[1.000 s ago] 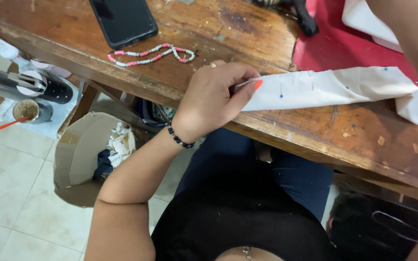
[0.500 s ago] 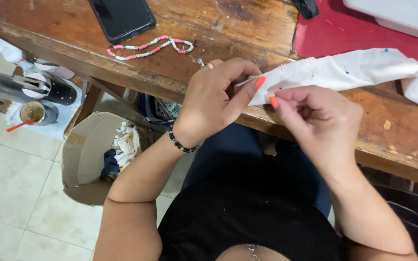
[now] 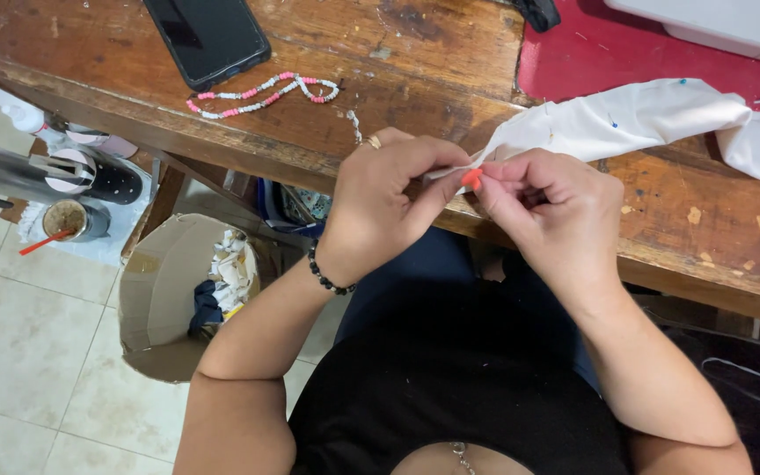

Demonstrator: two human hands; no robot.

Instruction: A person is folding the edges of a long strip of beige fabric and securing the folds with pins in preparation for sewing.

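Observation:
A strip of white cloth (image 3: 635, 119) with small coloured pins lies across the worn wooden table (image 3: 371, 79), its near end at the table's front edge. My left hand (image 3: 389, 198), with a ring and a dark bead bracelet, pinches that end of the cloth. My right hand (image 3: 556, 211) meets it fingertip to fingertip and pinches the same end, orange nails touching. Whether a pin or needle sits between the fingers is too small to tell.
A black phone (image 3: 208, 35) and a pink-and-white bead string (image 3: 261, 92) lie on the table's left part. A red mat (image 3: 591, 62) with a white machine (image 3: 723, 22) is at the back right. A cardboard bin (image 3: 178, 299) with scraps stands on the tiled floor.
My right hand came into view from the right and closed in on my left hand; both now pinch the cloth's end at the table's edge.

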